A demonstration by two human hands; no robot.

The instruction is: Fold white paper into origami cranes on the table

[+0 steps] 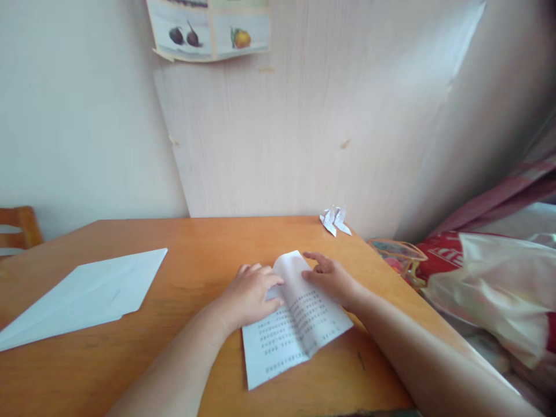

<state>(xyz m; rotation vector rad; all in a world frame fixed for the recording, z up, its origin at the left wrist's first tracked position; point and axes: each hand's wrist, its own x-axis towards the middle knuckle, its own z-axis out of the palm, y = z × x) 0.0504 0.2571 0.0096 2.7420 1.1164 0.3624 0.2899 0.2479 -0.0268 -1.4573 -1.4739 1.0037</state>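
A printed sheet of white paper (284,341) lies on the wooden table in front of me. A lengthwise crease runs down its middle, and its far end curls up a little. My left hand (254,292) rests over the sheet's left side, with thumb and forefinger apart on the paper. At the right edge is my right hand (332,281), its forefinger stretched out and its thumb touching the paper's edge. Both hands are open. Parts of the sheet's two sides are hidden under my hands.
White sheets (95,292) lie on the left of the wooden table (208,243). Two small folded paper shapes (335,221) stand at the far right corner. Plastic bags (499,284) sit beyond the right edge. A chair (28,226) is at far left, and a fruit poster (212,29) hangs on the wall.
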